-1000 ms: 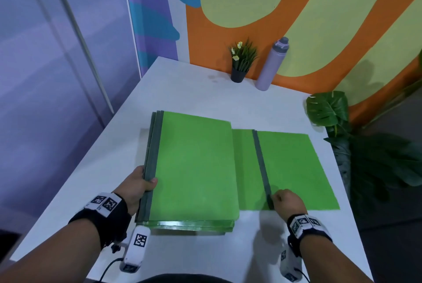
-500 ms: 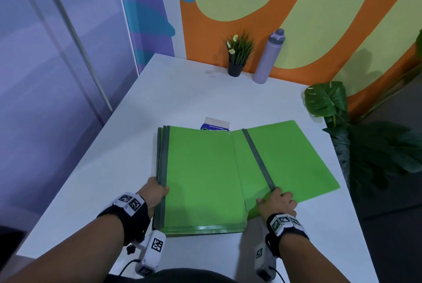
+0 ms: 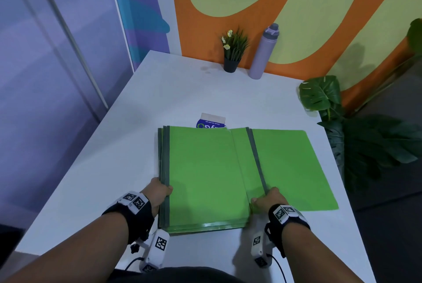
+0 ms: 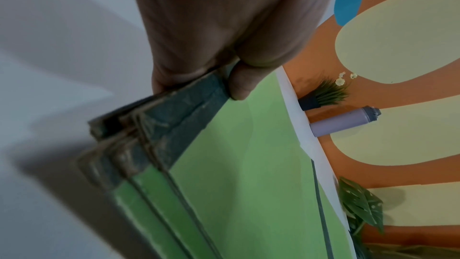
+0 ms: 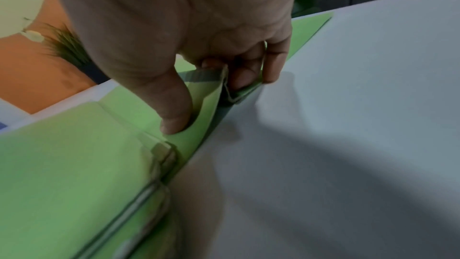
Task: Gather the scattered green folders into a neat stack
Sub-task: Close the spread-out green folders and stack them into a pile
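My right hand (image 3: pixel 267 200) now pinches the loose folder (image 3: pixel 290 168) by its spine – lifted since a second ago, half under the stack (image 3: pixel 203 175) (left hand (image 3: pixel 158 193) gripping its spines) – nearly gathered.

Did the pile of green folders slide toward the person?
Yes. The folder stack slid nearer the person: a blue-and-white packet it covered a second ago now pokes out at its far edge. The left hand grips its spines.

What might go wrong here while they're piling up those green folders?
The right hand pinches only the loose folder at its near corner, so the card may bend or slip.

The stack held by the left hand has uneven spines, so it may stay untidy.

The small packet behind may get pushed.
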`<state>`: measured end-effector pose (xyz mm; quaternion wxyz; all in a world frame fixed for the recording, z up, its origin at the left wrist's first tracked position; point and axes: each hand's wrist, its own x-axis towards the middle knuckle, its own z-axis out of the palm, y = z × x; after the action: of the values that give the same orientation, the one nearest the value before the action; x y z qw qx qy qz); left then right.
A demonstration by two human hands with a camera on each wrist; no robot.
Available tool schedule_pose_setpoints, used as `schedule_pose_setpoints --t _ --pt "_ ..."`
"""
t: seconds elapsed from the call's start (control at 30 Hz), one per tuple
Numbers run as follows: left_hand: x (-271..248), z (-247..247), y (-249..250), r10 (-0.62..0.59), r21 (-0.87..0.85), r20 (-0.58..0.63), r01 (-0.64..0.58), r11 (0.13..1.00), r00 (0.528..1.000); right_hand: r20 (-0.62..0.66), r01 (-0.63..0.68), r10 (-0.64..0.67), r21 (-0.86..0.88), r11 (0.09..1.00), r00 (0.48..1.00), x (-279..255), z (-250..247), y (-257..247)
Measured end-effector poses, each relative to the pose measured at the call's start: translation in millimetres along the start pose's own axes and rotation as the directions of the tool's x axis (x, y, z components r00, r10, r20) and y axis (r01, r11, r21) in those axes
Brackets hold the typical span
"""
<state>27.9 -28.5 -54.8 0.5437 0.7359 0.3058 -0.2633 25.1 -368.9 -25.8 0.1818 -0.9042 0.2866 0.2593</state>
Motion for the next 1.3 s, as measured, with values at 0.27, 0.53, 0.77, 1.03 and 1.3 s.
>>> schedule_pose_setpoints --t 0.27,0.53,0.77,1.03,1.3 --pt "18.4 -14.8 3.9 0.004 -0.046 -0.019 -0.005 0.999 1.000 -0.487 0.243 -0.089 0.263 0.934 0.869 -17.9 -63.3 -17.4" --pt "-30.0 -13.2 21.1 -0.101 -0.107 0.012 0.102 0.989 0.995 -0.808 0.621 -0.338 0.043 0.783 0.483 -82.3 -105.6 -70.8" --pt "-33.2 -16.2 21.9 -0.180 -0.470 0.129 0.220 0.855 0.975 -0.571 0.907 -0.816 -0.387 0.168 -0.092 -110.6 -35.9 -89.9" --pt "-38.0 -14.9 26.1 -0.186 -0.555 0.074 0.195 0.808 0.980 0.274 0.935 -0.897 -0.185 0.304 0.346 -96.3 11.7 -73.4" --pt "-39.9 -17.0 19.6 -0.058 -0.361 -0.012 0.049 0.931 0.998 0.424 0.933 -0.840 -0.265 0.242 0.338 -84.6 32.7 -58.3"
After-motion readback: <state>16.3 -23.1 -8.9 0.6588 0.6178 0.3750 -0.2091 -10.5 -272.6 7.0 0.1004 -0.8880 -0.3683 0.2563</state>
